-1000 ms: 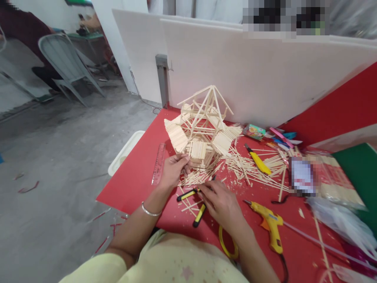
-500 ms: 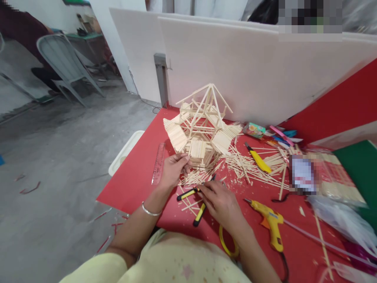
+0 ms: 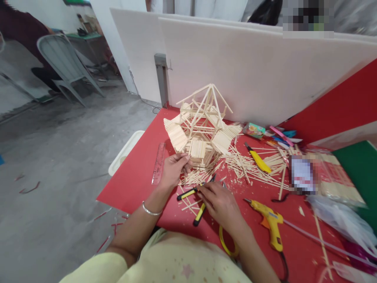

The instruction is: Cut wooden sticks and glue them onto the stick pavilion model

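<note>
"Anything different over at that table?"

"Barely. The white board (image 3: pixel 235 70) stands behind the stick pavilion (image 3: pixel 198 147) and the red tabletop (image 3: pixel 129 184) lies under it, just as a second ago. No stick has been added to its bare roof ribs that I can see, so I'd judge the building no further along."

"And the clutter?"

"Loose sticks (image 3: pixel 244 167) spill to the pavilion's right. The yellow hot-glue gun (image 3: pixel 268 217) lies beyond its front right, unheld."

"What about the hands?"

"Neither has shifted noticeably. The right hand (image 3: pixel 220 200) is in front of the pavilion, fingers bent close together over the yellow-and-black pliers (image 3: pixel 200 213); whether they're clamped on them, I can't tell. The left hand (image 3: pixel 173 169), by the pavilion's front left, has thumb and forefinger seemingly meeting; I can't make out any stick between."

"Smaller things?"

"A yellow utility knife (image 3: pixel 259 159) on the sticks right of the pavilion, and a see-through ruler (image 3: pixel 159 163) left of it."
</note>
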Demonstrator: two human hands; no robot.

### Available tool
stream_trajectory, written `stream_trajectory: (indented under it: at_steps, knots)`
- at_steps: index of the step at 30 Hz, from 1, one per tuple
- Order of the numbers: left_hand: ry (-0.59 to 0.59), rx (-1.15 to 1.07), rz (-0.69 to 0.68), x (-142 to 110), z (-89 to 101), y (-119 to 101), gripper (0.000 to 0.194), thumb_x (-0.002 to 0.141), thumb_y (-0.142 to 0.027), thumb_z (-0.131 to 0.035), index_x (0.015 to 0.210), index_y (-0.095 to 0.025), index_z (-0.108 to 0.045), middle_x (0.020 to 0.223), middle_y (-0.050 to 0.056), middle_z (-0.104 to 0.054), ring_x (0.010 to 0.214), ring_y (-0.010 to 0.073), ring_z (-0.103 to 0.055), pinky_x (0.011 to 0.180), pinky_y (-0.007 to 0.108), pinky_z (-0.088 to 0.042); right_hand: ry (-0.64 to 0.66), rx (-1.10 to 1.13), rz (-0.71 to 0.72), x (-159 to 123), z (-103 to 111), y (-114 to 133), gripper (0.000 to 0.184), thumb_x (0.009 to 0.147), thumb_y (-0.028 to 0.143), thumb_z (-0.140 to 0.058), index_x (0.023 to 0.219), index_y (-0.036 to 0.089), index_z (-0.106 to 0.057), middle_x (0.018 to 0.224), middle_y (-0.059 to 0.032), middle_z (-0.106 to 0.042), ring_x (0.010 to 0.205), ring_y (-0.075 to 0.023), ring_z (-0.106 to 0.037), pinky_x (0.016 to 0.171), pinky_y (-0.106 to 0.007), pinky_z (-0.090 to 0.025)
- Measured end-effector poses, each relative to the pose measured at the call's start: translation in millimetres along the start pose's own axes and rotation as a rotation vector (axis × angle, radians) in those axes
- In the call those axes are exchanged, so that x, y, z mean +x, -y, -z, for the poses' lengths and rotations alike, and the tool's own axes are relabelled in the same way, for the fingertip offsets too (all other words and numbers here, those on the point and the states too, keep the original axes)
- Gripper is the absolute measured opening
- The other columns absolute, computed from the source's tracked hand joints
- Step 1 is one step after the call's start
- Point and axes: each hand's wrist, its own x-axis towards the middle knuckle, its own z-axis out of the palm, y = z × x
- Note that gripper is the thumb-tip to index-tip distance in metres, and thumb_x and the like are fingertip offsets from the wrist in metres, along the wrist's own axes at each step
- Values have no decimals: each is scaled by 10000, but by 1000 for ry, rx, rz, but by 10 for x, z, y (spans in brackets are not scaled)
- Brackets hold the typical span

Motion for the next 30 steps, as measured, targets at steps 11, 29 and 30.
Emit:
stream_trajectory:
  at_steps: [11,29,30]
  knots:
    - [-5,6,1,1,2,10,395,604,-367,-848,844,-111,-667,633,10,-692,372,85,-536,329,201,-394,9,5,-7,-30,-32,-1,278,988,277,-526,1225,218,-656,1050,-99,-686,951,-217,-640,766,-345,-528]
    - [-1,-8,-12,9,-9,12,397,606,-365,-859,837,-102,-670,634,18,-692,372,85,-535,331,196,-394,60,40,-39,-69,-71,11,286,993,282,-516,1231,217,-660,1032,-92,-677,937,-209,-639,775,-336,-523]
    - [-1,-5,-19,1,-4,6,396,609,-365,-857,842,-102,-672,634,17,-691,371,85,-534,327,195,-389,61,45,-39,-69,-73,15,284,992,279,-517,1229,216,-661,1031,-91,-676,939,-209,-637,782,-338,-523]
